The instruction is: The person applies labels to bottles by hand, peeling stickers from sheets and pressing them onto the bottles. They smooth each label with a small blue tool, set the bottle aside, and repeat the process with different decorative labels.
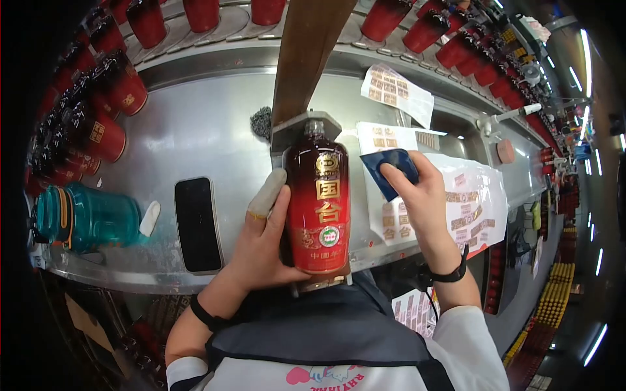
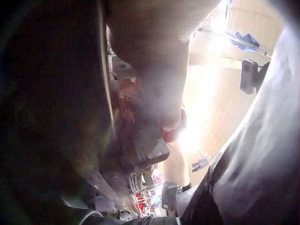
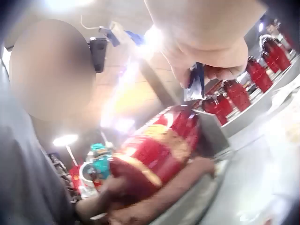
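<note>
A red bottle [image 1: 318, 202] with a dark top and gold characters lies in a metal holder [image 1: 332, 124], its neck at the far end. My left hand [image 1: 261, 234], one finger in a grey cover, holds the bottle's left side and lower end. My right hand [image 1: 424, 195] pinches a dark blue pad [image 1: 389, 171] to the right of the bottle, above the label sheets [image 1: 398, 225]. In the right wrist view the bottle [image 3: 159, 154] stands apart from the pad [image 3: 197, 82]. The left wrist view is dark and blurred around the left hand [image 2: 154, 61].
A black phone [image 1: 199, 225], a teal jug [image 1: 98, 215] and a white piece [image 1: 150, 218] lie at left. Red bottles [image 1: 107, 137] crowd the left edge and the conveyor [image 1: 228, 32]. A brown post [image 1: 306, 52] rises behind the holder; a tap [image 1: 515, 117] is at right.
</note>
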A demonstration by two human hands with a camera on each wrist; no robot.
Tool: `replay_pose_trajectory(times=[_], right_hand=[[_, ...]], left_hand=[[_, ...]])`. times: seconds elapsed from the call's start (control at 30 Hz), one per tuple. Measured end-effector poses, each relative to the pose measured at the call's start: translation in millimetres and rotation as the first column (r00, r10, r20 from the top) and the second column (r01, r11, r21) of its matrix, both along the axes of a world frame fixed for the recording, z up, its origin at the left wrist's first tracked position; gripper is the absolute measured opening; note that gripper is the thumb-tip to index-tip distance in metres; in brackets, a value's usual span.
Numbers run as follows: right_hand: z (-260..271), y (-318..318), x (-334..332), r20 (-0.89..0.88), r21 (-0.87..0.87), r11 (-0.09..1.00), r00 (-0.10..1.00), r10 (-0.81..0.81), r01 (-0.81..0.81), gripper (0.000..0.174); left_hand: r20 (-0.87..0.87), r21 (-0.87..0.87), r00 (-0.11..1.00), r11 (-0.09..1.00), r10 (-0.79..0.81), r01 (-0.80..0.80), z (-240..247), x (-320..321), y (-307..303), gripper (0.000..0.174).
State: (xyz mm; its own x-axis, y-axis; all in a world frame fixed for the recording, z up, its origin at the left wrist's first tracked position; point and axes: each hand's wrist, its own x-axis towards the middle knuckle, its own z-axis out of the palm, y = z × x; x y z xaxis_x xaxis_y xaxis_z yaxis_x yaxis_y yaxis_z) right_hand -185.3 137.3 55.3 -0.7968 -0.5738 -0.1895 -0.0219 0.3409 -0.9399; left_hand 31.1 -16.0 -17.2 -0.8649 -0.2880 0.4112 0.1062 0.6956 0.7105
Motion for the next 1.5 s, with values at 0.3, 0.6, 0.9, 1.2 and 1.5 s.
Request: replay_pose_trajectory(times=[0.3, 0.6, 0.9, 1.2, 1.5], right_hand=[[-4, 5, -1, -0.410, 0.043, 0.993, 0.904, 0.117, -0.109, 0.019], [36, -36, -8, -0.710, 0.138, 0.929, 0.619, 0.335, -0.344, 0.020], [33, -50, 28, -0.682, 0.078, 0.648, 0.434, 0.589, -0.758, 0.013], [16, -13, 54, -0.880, 0.241, 0.592, 0.085, 0.467, -0.769, 0.034], [19, -21, -10, -0.347, 0.036, 0.960, 0.897, 0.272, -0.278, 0.029]], left_hand=[[0.002, 0.005, 1.000, 1.000, -0.004, 0.004, -3, 2, 2, 0.127], [0.086, -0.056, 0.996, 0.998, 0.001, 0.004, -11, 5, -3, 0.132], [0.175, 0.016, 0.984, 0.999, -0.040, 0.038, -13, 8, -3, 0.137], [0.137, -0.041, 0.990, 0.999, -0.029, 0.035, -18, 4, -7, 0.146], [0.133, -0.062, 0.991, 0.998, 0.017, -0.008, -4, 4, -1, 0.135]])
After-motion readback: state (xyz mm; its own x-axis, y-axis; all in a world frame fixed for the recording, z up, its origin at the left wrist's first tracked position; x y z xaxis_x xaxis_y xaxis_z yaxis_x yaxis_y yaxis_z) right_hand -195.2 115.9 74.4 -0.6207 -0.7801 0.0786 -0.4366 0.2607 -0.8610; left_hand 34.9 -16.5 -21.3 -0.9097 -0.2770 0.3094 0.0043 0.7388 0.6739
